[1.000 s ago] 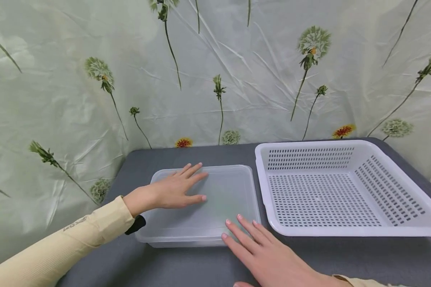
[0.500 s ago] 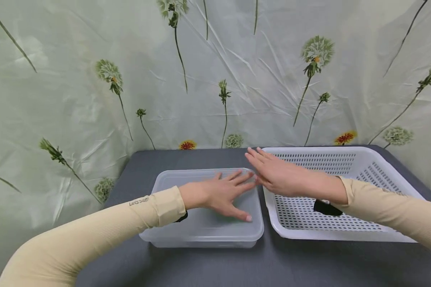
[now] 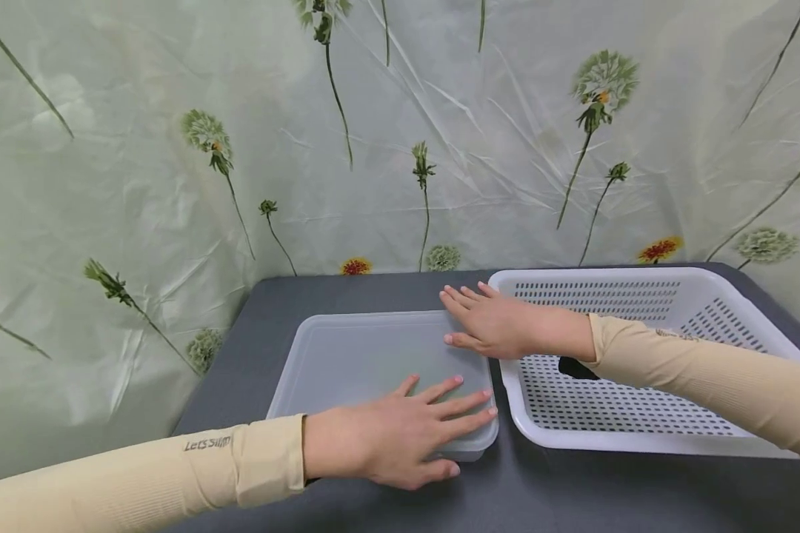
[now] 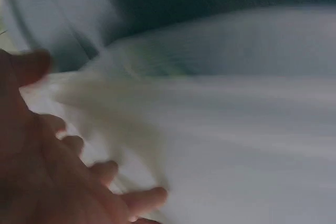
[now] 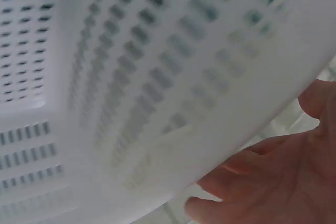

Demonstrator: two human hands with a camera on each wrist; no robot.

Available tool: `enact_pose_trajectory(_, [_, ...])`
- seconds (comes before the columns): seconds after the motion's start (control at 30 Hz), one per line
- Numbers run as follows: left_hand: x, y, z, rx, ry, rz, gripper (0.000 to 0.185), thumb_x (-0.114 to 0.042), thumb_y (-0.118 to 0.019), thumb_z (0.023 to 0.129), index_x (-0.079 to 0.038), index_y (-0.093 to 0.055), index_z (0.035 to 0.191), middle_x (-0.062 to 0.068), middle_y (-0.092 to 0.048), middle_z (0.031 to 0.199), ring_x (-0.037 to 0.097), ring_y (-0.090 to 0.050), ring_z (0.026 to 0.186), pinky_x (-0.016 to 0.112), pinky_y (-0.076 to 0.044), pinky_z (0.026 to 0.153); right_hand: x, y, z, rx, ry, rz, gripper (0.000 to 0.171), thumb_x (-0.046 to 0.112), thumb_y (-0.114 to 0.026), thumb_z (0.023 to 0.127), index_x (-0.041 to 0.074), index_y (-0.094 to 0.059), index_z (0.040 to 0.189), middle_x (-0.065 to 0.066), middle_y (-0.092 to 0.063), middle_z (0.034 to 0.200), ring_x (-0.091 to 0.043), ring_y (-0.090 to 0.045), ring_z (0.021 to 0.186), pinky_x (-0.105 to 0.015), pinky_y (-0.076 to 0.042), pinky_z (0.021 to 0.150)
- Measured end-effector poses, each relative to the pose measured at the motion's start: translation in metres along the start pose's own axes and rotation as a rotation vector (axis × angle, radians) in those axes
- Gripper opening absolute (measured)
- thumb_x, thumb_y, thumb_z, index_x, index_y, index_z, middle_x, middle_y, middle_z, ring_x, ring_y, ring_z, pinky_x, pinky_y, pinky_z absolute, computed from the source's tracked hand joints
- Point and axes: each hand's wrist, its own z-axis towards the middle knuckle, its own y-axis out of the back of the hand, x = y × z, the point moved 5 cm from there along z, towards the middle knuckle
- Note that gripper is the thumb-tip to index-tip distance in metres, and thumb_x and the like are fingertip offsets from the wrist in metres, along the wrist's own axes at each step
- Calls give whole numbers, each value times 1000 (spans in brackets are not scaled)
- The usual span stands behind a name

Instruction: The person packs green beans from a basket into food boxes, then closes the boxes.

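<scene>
A translucent plastic lid or shallow container (image 3: 360,359) lies flat on the dark grey table (image 3: 347,292). My left hand (image 3: 413,426) lies flat on its near right corner, fingers straight and spread, thumb over the front edge. My right hand (image 3: 483,318) rests flat on its far right corner, fingers straight, reaching across the white perforated basket (image 3: 647,403). The left wrist view is blurred and shows my left hand's fingers (image 4: 79,182) against pale plastic. In the right wrist view the right hand's fingers (image 5: 262,182) sit beyond the basket's rim (image 5: 236,145).
The white perforated basket stands just right of the container, nearly touching it. A pale floral sheet (image 3: 173,148) hangs behind and to the left of the table. Bare table surface lies along the front edge (image 3: 560,488) and behind the container.
My left hand slid from the container's middle to its near right corner. My right hand swung from the near edge over the basket to the far right corner.
</scene>
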Motion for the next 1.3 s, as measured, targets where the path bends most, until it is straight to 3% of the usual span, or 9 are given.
enact_pose_trajectory(0.1, [-7,5,-3,-9,10,112,70,-43,-49,103,-34,-8,158,-17,2,162,18,-10,149,57,-37,104,10,-4,-1,27,-2,-25,78,52,-35,104,-1,-9,156,-19,-5,162,-40,-9,146,-57,-7,116])
enact_pose_trajectory(0.3, [-18,4,-2,-10,17,310,81,-29,-61,96,-28,-10,159,-12,-1,164,24,-16,148,49,-50,90,22,-16,-2,-26,22,-116,84,58,-35,102,-4,-13,155,-23,-6,161,-48,-8,144,-58,-17,114])
enact_pose_trajectory(0.6, [-22,2,-5,-48,44,349,80,-27,-62,96,-28,-14,159,-12,-4,164,25,-21,146,50,-53,86,26,-18,1,-85,33,-149,82,57,-36,102,-3,-17,155,-24,-10,160,-48,-11,144,-60,-22,112])
enact_pose_trajectory(0.73, [-20,-4,-7,-76,38,311,81,-38,-61,97,-28,-9,159,-12,2,164,25,-17,148,54,-50,91,27,-19,1,-76,33,-155,82,58,-34,102,-2,-17,155,-22,-10,161,-47,-11,144,-59,-23,112])
enact_pose_trajectory(0.93, [-15,-19,-8,-170,-4,189,94,-51,-62,93,-29,1,159,-12,11,163,28,-4,149,67,-36,99,26,-20,-1,-75,18,-153,81,58,-34,102,0,-16,156,-20,-8,161,-46,-10,145,-58,-20,113])
enact_pose_trajectory(1.03, [-14,-24,-7,-190,-9,166,97,-50,-64,93,-31,5,158,-12,15,162,28,1,149,69,-33,100,26,-20,-2,-80,12,-160,82,59,-33,102,1,-16,156,-19,-8,162,-45,-10,145,-58,-20,113])
enact_pose_trajectory(1.3, [-14,-24,-9,-195,-19,69,93,-44,-66,93,-32,-1,159,-13,6,163,28,-3,149,71,-30,101,24,-24,-2,-105,23,-161,82,60,-33,101,0,-19,155,-21,-13,161,-43,-15,145,-57,-21,113])
